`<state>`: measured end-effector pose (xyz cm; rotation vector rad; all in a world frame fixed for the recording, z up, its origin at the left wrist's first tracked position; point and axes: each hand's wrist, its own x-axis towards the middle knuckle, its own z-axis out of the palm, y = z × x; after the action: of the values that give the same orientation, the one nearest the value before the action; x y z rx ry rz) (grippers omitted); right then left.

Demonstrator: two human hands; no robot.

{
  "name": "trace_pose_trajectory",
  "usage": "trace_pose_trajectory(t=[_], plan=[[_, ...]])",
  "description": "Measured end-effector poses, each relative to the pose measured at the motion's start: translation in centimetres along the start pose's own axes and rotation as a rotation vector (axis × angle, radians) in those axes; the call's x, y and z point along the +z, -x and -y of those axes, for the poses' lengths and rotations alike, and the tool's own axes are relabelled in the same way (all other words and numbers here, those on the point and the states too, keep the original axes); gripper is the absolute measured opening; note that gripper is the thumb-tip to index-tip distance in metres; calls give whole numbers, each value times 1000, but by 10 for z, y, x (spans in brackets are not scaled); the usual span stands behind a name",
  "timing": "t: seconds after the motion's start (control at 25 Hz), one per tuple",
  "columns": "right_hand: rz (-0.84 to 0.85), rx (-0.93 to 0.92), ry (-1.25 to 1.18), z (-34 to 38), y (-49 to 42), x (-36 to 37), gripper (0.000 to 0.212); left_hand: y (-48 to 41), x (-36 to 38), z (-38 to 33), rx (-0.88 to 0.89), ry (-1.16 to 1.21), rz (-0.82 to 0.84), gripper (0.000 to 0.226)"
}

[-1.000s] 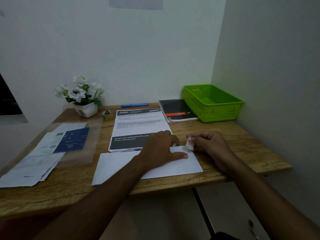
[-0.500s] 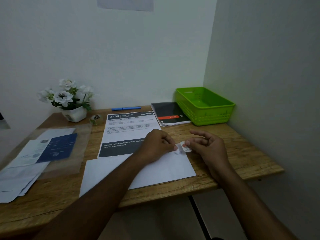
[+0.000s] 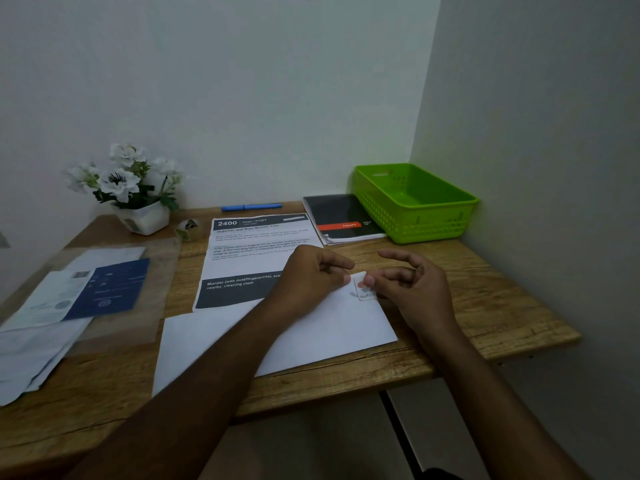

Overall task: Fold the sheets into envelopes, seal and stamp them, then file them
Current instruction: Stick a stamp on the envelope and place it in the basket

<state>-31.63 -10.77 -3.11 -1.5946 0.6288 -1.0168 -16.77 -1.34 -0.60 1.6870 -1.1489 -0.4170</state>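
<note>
My right hand lies loose, its thumb tip pressing the stamp flat, with nothing pinched. My left hand is curled, 1 fingertip at the stamp's left edge; whether it nips that edge I cannot tell. The stamp sits on the upper right corner of the white envelope, centre frame on the desk. Both are thin, light paper that will likely slide and crease, so I'd lift the envelope by a long edge. The stamp's print is blurred, and my left forearm hides the envelope's middle.
</note>
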Motion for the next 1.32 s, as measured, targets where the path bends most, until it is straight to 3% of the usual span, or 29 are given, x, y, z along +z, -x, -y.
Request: trace_pose_trajectory(t=[1.32], plan=[[-37,-153,46,5,1,5,43,8,-1,-11,86,12,-44,19]])
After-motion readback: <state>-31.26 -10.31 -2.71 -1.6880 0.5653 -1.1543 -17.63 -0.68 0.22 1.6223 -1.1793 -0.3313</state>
